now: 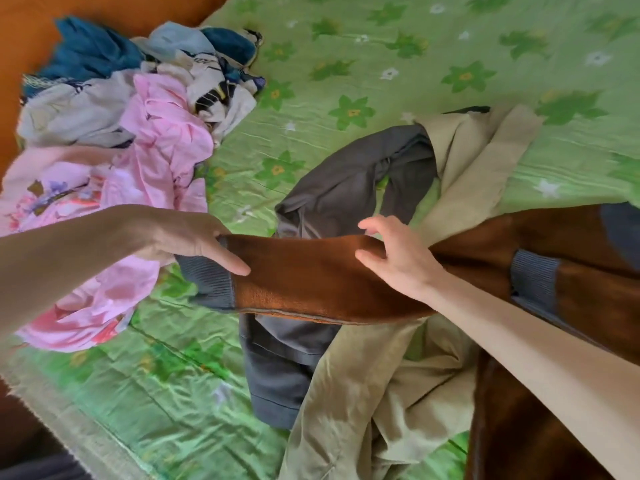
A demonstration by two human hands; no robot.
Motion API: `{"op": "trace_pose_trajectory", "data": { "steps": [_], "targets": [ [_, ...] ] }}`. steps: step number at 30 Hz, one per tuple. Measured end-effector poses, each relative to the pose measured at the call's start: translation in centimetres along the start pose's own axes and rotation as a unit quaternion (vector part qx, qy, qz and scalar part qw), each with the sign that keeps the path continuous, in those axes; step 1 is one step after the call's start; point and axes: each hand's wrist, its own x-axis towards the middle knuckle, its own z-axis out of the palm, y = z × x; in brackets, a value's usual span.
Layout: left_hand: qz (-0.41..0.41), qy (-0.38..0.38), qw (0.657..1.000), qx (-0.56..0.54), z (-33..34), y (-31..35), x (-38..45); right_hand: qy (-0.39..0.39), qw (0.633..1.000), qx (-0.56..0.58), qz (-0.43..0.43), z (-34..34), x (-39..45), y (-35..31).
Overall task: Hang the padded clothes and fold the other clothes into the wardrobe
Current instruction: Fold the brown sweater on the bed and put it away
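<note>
Head view, looking down on a bed (381, 46) under a green flowered sheet. Left hand (187, 242) gripping the grey ribbed cuff (211, 282) of a brown fleecy jacket (311, 275), thumb laid along the sleeve, fingers curled round the cuff's top edge. Right hand (394, 258) clutching the same sleeve further along, fingers bent into the fabric and bunching it. Sleeve stretched level between both hands above the bed's near edge; rest of the jacket heaped at the right edge, a second grey cuff showing there. Beneath the sleeve, grey trousers (349, 185) and a beige garment (381, 393) lying crumpled on the sheet, overlapping each other. Toward the far left corner, a pile of clothes (145, 98): pink pieces nearest, grey, white and blue ones behind, against an orange headboard (27, 64).
</note>
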Motion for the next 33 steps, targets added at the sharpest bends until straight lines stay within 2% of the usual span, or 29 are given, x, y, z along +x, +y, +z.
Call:
{"op": "trace_pose_trajectory", "data": {
  "steps": [2, 4, 8, 10, 13, 16, 18, 20, 22, 24, 26, 28, 31, 33],
  "targets": [
    [0.025, 0.030, 0.998, -0.040, 0.0, 0.4, -0.5, 0.021, 0.998, -0.033, -0.040, 0.4, -0.7, -0.6],
    [0.051, 0.061, 0.992, -0.099, 0.5, 1.0, -0.9, 0.033, 0.993, -0.018, -0.112, 0.4, -1.6, -2.0],
    [0.120, 0.034, 0.970, -0.207, 2.9, 4.4, -1.1, -0.069, 0.975, 0.144, -0.156, 0.5, -5.0, -6.9],
    [0.154, 0.011, 0.956, -0.251, 4.5, 6.3, -0.9, -0.069, 0.973, 0.182, -0.126, 0.9, -6.3, -8.1],
    [0.195, -0.033, 0.942, -0.270, 7.4, 10.1, -0.8, 0.043, 0.965, 0.259, -0.004, 0.9, -7.5, -8.1],
    [0.251, -0.050, 0.925, -0.280, 10.4, 13.9, -0.7, 0.178, 0.919, 0.344, 0.073, -1.4, -8.2, -6.3],
    [0.276, 0.002, 0.906, -0.321, 12.4, 16.2, -0.1, 0.214, 0.894, 0.378, 0.112, -4.0, -9.1, -5.1],
    [0.289, 0.129, 0.888, -0.333, 14.1, 18.1, 1.4, 0.257, 0.859, 0.415, 0.151, -6.7, -10.2, -3.6],
    [0.318, 0.265, 0.872, -0.260, 15.9, 18.9, 3.9, 0.292, 0.825, 0.455, 0.163, -9.5, -11.6, -2.0],
    [0.367, 0.311, 0.866, -0.136, 17.6, 18.9, 7.1, 0.314, 0.796, 0.491, 0.164, -12.5, -13.0, -0.5],
    [0.376, 0.288, 0.881, -0.006, 19.0, 19.1, 10.3, 0.326, 0.742, 0.561, 0.169, -15.5, -14.8, 1.4],
    [0.325, 0.269, 0.902, 0.096, 20.2, 20.3, 12.4, 0.339, 0.694, 0.612, 0.173, -18.1, -16.6, 3.1],
    [0.266, 0.248, 0.913, 0.185, 22.1, 22.8, 14.5, 0.388, 0.660, 0.611, 0.203, -20.9, -19.6, 6.1],
    [0.274, 0.240, 0.899, 0.243, 23.1, 23.9, 15.9, 0.424, 0.656, 0.582, 0.227, -21.9, -21.8, 8.4]
  ]
}}
